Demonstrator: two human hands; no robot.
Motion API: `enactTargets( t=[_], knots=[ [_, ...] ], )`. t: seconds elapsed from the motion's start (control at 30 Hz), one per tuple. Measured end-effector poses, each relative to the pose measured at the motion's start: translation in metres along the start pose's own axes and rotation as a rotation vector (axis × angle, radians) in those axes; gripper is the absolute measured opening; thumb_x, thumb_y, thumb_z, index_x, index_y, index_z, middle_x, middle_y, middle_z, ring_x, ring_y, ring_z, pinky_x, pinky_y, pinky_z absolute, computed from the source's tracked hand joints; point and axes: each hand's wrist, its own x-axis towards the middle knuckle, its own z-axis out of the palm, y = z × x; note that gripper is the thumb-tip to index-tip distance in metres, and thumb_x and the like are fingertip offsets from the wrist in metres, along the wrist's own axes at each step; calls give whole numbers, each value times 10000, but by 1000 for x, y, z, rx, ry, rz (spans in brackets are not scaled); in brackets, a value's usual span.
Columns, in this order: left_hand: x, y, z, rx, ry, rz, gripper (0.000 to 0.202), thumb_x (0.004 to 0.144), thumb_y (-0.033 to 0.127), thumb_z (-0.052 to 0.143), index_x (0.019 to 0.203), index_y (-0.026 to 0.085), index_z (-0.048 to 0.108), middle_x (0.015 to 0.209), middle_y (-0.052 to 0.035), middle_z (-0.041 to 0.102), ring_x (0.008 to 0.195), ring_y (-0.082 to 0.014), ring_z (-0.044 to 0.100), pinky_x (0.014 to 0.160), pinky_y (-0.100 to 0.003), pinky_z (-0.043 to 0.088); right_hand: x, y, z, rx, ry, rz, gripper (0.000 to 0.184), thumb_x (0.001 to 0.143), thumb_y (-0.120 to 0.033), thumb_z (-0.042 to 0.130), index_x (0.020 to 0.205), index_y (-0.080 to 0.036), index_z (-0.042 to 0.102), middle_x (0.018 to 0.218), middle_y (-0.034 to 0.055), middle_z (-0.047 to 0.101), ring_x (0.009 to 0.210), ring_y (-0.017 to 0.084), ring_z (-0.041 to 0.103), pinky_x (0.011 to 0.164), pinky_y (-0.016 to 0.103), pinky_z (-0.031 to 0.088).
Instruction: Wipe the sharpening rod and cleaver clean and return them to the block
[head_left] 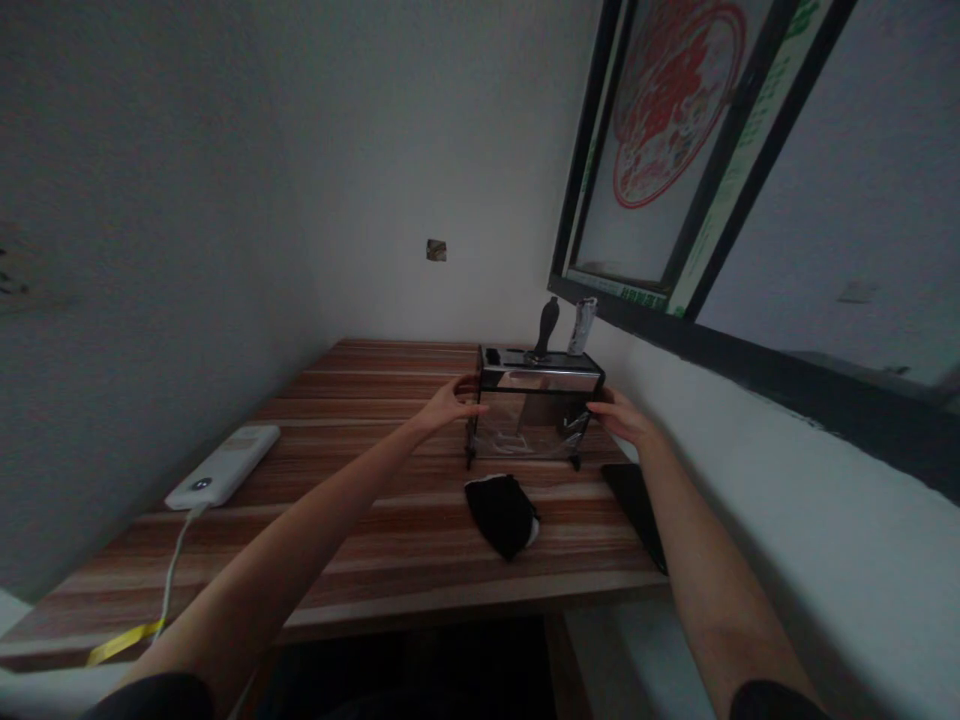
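Near the far edge of the table, between my two hands, stands a clear-sided knife holder (525, 379) with a shiny top and short black feet. A black-handled knife (548, 325) sticks up out of its top, with its blade dimly showing through the clear front. Beside that handle rises a silvery, crumpled-looking upright piece (582, 326). My left hand (451, 404) grips the holder's left end, thumb towards the front. At the opposite end my right hand (619, 415) holds it in the same way; some of its fingers are hidden.
A folded black cloth-like item with a pale edge (502, 514) lies in front of the holder. Under my right forearm is a flat black object (634, 505). A white power bank (225, 466) with a cable (174, 570) rests on the left of the wooden table (360, 560). Walls adjoin the table.
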Motion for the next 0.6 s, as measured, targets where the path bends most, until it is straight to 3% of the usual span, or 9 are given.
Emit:
enactTargets(
  t=[0.2, 0.37, 0.6],
  knots=[
    [-2, 2, 3, 19, -19, 8, 832, 555, 385, 846, 1266, 101, 519, 1339, -216, 534, 1236, -344, 500, 1015, -506, 415, 0, 1, -3, -9, 0, -3, 488, 518, -257, 818, 988, -255, 687, 1032, 20, 731, 999, 253, 666, 931, 414, 488],
    [-3, -1, 3, 24, -48, 23, 828, 588, 405, 822, 1304, 147, 495, 1399, -196, 486, 1291, -334, 449, 1039, -496, 387, -5, -2, 2, -19, 17, -7, 479, 531, -289, 811, 993, -270, 684, 1036, 16, 728, 993, 251, 666, 910, 402, 502],
    [-24, -6, 4, 80, -38, 53, 872, 658, 387, 788, 1405, 210, 373, 1512, -179, 337, 1397, -315, 305, 1088, -482, 317, -39, -5, 20, -102, 176, -63, 451, 643, -392, 774, 1062, -299, 637, 1089, 8, 688, 1027, 227, 641, 926, 397, 490]
  ],
)
